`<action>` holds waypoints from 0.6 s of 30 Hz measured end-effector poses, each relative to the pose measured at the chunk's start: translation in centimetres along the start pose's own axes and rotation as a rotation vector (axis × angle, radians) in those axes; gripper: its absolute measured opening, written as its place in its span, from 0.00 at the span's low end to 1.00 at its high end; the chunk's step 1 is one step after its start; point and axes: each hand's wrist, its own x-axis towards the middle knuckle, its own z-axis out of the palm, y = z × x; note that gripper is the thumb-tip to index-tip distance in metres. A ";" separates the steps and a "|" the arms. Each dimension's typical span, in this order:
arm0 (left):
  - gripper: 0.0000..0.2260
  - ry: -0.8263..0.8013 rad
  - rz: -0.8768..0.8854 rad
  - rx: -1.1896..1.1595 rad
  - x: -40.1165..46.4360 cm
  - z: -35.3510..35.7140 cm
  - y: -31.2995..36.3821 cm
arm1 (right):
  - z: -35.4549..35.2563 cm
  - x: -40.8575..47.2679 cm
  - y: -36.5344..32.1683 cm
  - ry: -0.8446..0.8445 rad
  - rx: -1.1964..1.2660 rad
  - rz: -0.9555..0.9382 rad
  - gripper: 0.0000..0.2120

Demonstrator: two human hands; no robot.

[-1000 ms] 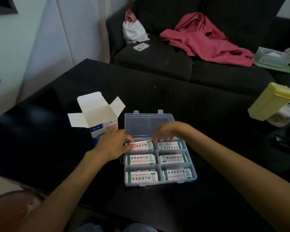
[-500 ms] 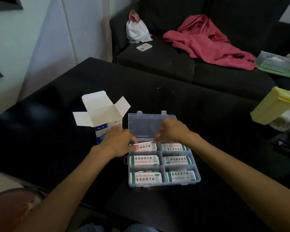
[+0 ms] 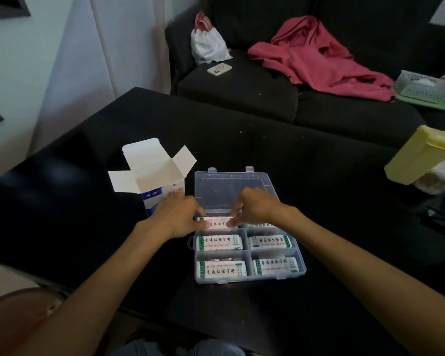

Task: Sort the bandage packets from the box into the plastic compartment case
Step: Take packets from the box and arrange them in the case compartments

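A clear plastic compartment case (image 3: pixel 301 263) lies open on the black table, its lid (image 3: pixel 229 187) folded back. White bandage packets with green print fill its compartments, such as one in the middle left (image 3: pixel 219 243) and one at the near right (image 3: pixel 275 266). Over the far left compartment, my left hand (image 3: pixel 176 217) pinches the left end of a bandage packet (image 3: pixel 217 222) and my right hand (image 3: pixel 254 206) pinches its right end. The white and blue cardboard box (image 3: pixel 153 176) stands open just left of the case, behind my left hand.
A yellow plastic container (image 3: pixel 419 156) leans at the table's right edge. Behind the table stands a dark sofa with a pink garment (image 3: pixel 316 57), a white bag (image 3: pixel 208 43), a phone (image 3: pixel 219 68) and a pale basket (image 3: pixel 421 86).
Both hands have stayed at the far left compartment with the packet between them. My right hand shifted left, from over the far right compartment to the packet's right end.
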 end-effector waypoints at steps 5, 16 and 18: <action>0.10 0.172 -0.009 -0.086 -1.5 -0.2 0.5 | -1.4 -1.3 -0.3 0.158 0.138 0.092 0.11; 0.13 0.084 0.065 -0.055 -3.9 1.5 1.7 | -0.9 -6.1 0.2 -0.562 0.753 0.339 0.09; 0.13 0.066 0.062 -0.041 -3.9 1.5 1.6 | -0.9 -6.2 -0.1 -0.620 0.784 0.342 0.05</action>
